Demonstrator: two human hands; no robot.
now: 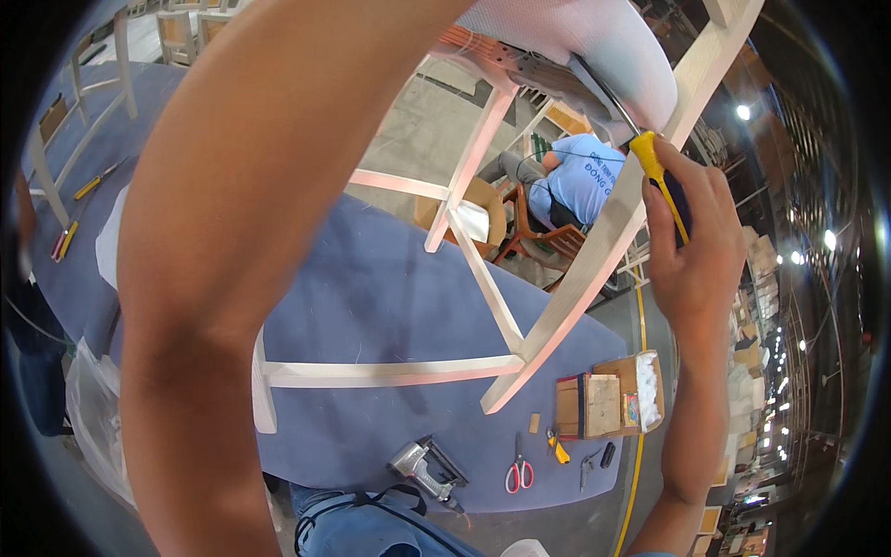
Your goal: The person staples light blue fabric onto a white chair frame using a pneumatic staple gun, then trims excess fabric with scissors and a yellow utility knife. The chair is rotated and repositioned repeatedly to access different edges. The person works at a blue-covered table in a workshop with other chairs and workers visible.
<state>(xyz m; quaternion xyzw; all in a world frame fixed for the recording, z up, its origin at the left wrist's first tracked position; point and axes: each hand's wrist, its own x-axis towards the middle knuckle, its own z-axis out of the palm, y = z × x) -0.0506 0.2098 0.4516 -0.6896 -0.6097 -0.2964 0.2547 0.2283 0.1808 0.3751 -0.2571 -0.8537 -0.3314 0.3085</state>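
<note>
My right hand (pixel 694 227) is closed round the yellow and black handle of a screwdriver (pixel 649 154). Its thin shaft runs up and left to the edge of a padded white seat (pixel 594 32). Staples or fasteners show along the seat's underside. The seat belongs to a pale wooden chair (pixel 580 274), whose legs and stretchers spread over a table with a blue-grey cover (pixel 371 325). My left arm (pixel 223 232) reaches up across the picture in front of the chair; its hand lies beyond the top edge.
Near the table's front edge lie a staple gun (pixel 428 470), scissors (pixel 520 473), a yellow cutter (pixel 558 447) and an open box (pixel 608 395). Two more screwdrivers (pixel 88 188) lie at the left, beside another chair frame (pixel 56 176). Beyond the table, a person in a light-blue shirt (pixel 587 176) sits.
</note>
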